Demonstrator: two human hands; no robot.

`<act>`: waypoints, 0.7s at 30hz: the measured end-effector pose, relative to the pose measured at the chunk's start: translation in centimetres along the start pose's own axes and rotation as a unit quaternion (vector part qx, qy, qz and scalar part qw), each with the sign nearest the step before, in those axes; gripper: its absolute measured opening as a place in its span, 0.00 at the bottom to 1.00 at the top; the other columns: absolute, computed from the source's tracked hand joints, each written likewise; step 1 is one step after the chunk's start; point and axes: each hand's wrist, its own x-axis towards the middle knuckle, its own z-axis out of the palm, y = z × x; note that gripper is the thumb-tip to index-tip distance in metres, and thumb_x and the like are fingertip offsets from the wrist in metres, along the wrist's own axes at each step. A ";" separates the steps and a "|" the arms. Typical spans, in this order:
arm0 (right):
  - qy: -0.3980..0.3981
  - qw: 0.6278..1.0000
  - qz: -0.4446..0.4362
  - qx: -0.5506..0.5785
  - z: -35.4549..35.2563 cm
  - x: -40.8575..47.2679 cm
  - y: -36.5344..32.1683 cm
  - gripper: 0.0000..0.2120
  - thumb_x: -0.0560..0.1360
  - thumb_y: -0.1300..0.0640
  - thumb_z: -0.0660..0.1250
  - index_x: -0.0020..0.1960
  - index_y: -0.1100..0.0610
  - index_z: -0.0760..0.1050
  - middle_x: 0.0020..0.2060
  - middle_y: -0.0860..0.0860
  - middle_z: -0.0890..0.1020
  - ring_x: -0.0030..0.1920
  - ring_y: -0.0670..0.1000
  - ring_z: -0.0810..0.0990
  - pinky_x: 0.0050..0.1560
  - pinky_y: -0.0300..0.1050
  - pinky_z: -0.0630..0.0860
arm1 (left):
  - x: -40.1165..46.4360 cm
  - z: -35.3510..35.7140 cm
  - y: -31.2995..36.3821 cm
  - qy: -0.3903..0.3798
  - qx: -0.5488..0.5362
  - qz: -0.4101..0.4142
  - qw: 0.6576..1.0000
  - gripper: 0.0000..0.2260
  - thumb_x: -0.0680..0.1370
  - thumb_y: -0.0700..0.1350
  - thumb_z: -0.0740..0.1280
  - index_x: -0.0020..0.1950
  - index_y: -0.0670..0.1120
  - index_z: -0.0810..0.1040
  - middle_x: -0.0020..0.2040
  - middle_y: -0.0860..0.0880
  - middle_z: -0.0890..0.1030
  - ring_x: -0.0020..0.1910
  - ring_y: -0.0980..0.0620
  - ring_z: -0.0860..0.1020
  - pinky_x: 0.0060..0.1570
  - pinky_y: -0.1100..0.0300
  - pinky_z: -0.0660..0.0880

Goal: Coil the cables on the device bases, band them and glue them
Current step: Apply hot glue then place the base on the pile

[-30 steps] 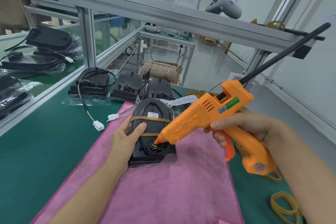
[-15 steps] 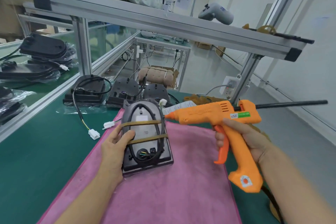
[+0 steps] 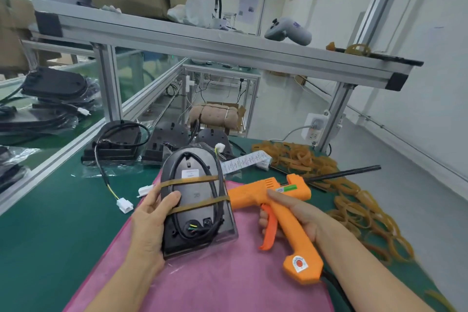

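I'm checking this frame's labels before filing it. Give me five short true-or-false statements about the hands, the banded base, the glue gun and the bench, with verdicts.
1. The left hand grips the black oval device base. True.
2. One tan rubber band crosses the base. False: two cross it.
3. The right hand holds the orange hot glue gun. True.
4. The gun's nozzle touches the wires at the base's near end. False: it points at the base's right edge, higher up.
5. The pink cloth lies under the base. True.
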 end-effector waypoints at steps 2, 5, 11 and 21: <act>0.029 0.999 0.008 -0.020 0.2 -0.2 -0.2 0.23 0.61 0.47 0.78 0.43 0.66 0.83 0.42 0.62 0.84 0.40 0.59 0.85 0.40 0.54 0.82 | -0.1 0.4 0.1 -0.004 0.009 0.013 1.000 0.19 0.65 0.42 0.72 0.56 0.46 0.82 0.46 0.47 0.85 0.39 0.50 0.84 0.36 0.56 0.82; 0.137 0.977 0.012 -0.164 0.4 -0.7 -0.5 0.28 0.66 0.41 0.75 0.50 0.66 0.80 0.39 0.62 0.85 0.37 0.58 0.84 0.42 0.52 0.82 | -0.3 0.8 0.2 -0.005 0.022 0.021 1.000 0.18 0.68 0.40 0.72 0.57 0.47 0.82 0.47 0.48 0.86 0.41 0.50 0.84 0.38 0.57 0.82; 0.265 0.784 -0.047 -0.559 2.0 -1.6 -0.1 0.23 0.82 0.42 0.52 0.48 0.58 0.77 0.51 0.58 0.81 0.51 0.57 0.79 0.47 0.44 0.70 | -0.7 2.0 0.6 0.008 0.044 0.019 0.999 0.14 0.73 0.35 0.69 0.48 0.54 0.85 0.49 0.47 0.86 0.46 0.46 0.84 0.49 0.47 0.81; -0.009 0.911 -0.233 -0.341 12.1 -4.2 0.6 0.42 0.67 0.24 0.58 0.76 0.37 0.52 0.71 0.42 0.69 0.68 0.44 0.70 0.66 0.47 0.69 | -0.8 1.7 2.6 0.058 0.012 0.022 0.998 0.15 0.72 0.38 0.72 0.57 0.49 0.82 0.51 0.44 0.85 0.51 0.41 0.83 0.58 0.43 0.77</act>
